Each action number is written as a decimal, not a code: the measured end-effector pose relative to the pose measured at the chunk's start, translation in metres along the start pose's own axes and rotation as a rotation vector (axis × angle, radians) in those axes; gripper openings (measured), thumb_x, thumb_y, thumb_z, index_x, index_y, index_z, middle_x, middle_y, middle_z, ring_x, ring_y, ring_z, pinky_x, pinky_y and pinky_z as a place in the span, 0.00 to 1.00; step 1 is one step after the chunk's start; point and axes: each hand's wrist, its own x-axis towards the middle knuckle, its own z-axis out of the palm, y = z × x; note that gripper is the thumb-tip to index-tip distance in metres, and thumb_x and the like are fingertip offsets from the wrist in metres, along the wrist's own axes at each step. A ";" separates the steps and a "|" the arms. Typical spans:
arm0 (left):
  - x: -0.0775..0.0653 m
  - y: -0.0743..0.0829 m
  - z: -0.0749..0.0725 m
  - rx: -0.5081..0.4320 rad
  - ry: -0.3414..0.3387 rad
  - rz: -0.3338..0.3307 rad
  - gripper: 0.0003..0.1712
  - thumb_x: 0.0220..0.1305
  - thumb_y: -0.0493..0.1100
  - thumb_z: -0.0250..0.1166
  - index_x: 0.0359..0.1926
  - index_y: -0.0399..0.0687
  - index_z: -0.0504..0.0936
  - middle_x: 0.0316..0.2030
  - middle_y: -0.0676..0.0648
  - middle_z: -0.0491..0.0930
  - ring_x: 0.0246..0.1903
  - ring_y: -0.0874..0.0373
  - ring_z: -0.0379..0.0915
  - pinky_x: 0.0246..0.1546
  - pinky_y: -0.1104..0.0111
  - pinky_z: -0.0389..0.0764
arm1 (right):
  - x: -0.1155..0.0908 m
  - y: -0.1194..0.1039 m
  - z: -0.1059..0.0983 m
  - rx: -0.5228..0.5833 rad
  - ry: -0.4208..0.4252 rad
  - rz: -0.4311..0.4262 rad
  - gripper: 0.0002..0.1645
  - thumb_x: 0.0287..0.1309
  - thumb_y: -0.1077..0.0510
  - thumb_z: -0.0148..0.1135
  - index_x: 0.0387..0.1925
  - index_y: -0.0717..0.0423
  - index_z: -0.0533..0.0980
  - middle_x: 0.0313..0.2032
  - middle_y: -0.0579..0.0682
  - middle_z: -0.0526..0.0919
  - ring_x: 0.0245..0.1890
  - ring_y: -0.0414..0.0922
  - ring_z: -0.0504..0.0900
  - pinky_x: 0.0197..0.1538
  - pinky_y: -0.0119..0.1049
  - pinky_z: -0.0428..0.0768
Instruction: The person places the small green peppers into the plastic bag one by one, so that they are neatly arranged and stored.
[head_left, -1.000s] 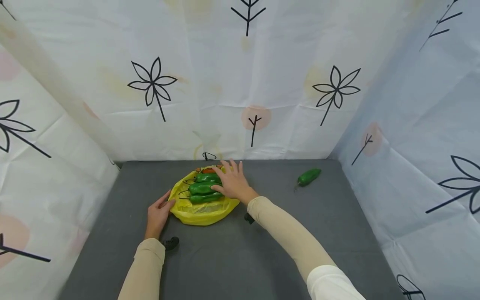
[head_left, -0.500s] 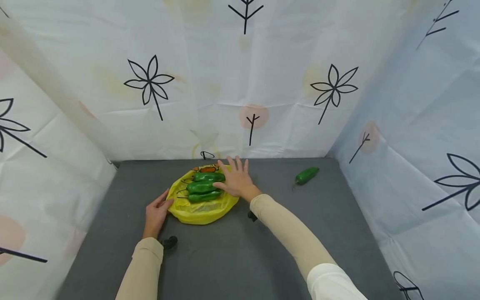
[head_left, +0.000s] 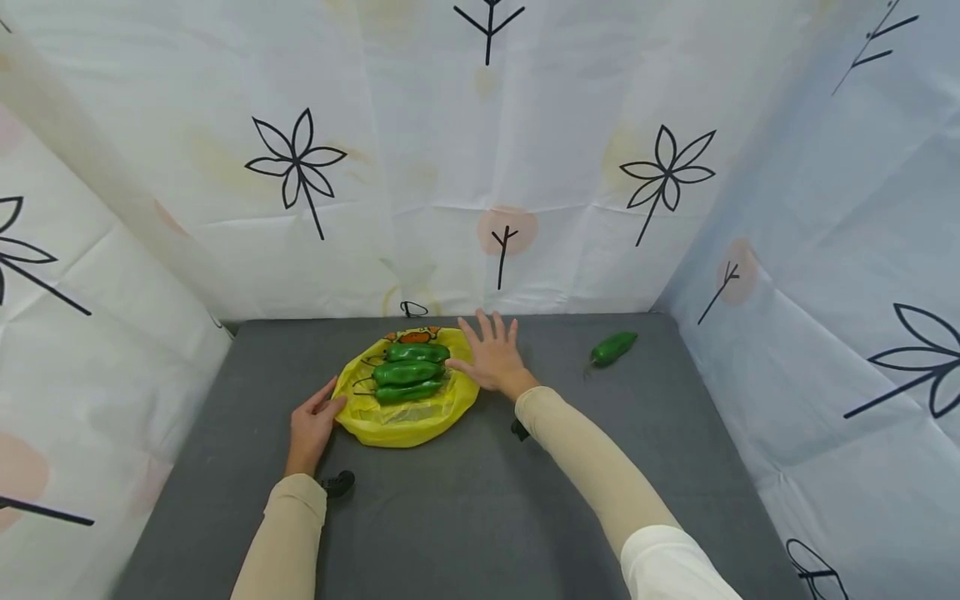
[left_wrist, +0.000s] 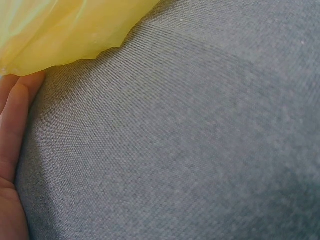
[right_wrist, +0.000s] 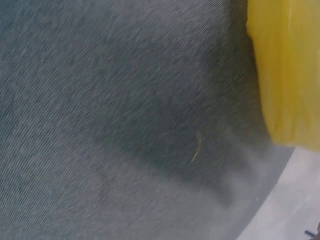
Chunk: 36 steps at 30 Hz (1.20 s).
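A yellow plastic bag lies spread like a shallow bowl on the grey table, with an orange print at its back rim. Inside it are 3 long green peppers, the back one, the middle one and the front one, stems to the left. My left hand pinches the bag's left edge; in the left wrist view its fingers meet the yellow plastic. Fingers spread and holding nothing, my right hand hovers at the bag's right rim. The right wrist view shows the bag's side.
Another green pepper lies by itself at the back right of the grey table. Patterned white cloth walls the table at the back and both sides. A pale thin scrap lies on the tabletop.
My right hand has drawn back to the right from over the peppers, uncovering their right ends. The left hand keeps its place at the bag's edge.
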 end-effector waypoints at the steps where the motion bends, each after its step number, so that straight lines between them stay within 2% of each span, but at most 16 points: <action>1: 0.000 0.000 0.000 0.001 0.000 0.000 0.31 0.68 0.58 0.67 0.71 0.70 0.74 0.45 0.59 0.86 0.39 0.75 0.77 0.39 0.80 0.78 | 0.000 0.002 0.000 -0.001 0.002 0.002 0.52 0.68 0.20 0.41 0.83 0.33 0.40 0.83 0.54 0.36 0.82 0.64 0.36 0.76 0.72 0.37; 8: -0.002 0.001 0.000 0.010 -0.002 -0.008 0.31 0.68 0.59 0.67 0.71 0.70 0.73 0.46 0.58 0.86 0.39 0.73 0.76 0.39 0.80 0.77 | -0.001 0.022 0.009 -0.046 -0.002 0.017 0.53 0.65 0.17 0.36 0.83 0.33 0.38 0.83 0.53 0.36 0.82 0.64 0.35 0.76 0.72 0.38; 14: -0.001 -0.001 0.001 0.014 0.001 -0.011 0.32 0.67 0.61 0.67 0.71 0.71 0.74 0.46 0.59 0.86 0.39 0.73 0.76 0.39 0.79 0.78 | -0.011 0.031 0.005 -0.019 0.037 0.016 0.52 0.67 0.20 0.40 0.83 0.37 0.45 0.83 0.56 0.40 0.81 0.65 0.40 0.75 0.73 0.40; 21: 0.000 -0.003 0.000 -0.002 -0.001 -0.014 0.33 0.66 0.62 0.68 0.71 0.71 0.73 0.40 0.66 0.84 0.38 0.73 0.77 0.39 0.79 0.78 | -0.013 0.044 0.008 -0.057 0.023 0.040 0.53 0.66 0.18 0.35 0.83 0.34 0.42 0.83 0.54 0.38 0.81 0.65 0.39 0.75 0.73 0.41; 28: 0.000 -0.002 -0.001 -0.017 -0.005 -0.013 0.33 0.66 0.61 0.68 0.71 0.70 0.74 0.35 0.71 0.82 0.37 0.73 0.77 0.38 0.79 0.79 | -0.019 0.056 0.009 -0.044 0.040 0.048 0.52 0.66 0.19 0.40 0.83 0.35 0.45 0.82 0.56 0.42 0.81 0.66 0.39 0.74 0.75 0.40; 36: 0.002 -0.003 0.000 -0.012 0.002 -0.001 0.33 0.66 0.61 0.68 0.71 0.70 0.74 0.34 0.73 0.81 0.37 0.72 0.77 0.37 0.79 0.78 | -0.027 0.075 0.011 -0.047 0.049 0.078 0.54 0.64 0.17 0.40 0.82 0.36 0.47 0.82 0.57 0.41 0.81 0.67 0.38 0.74 0.75 0.38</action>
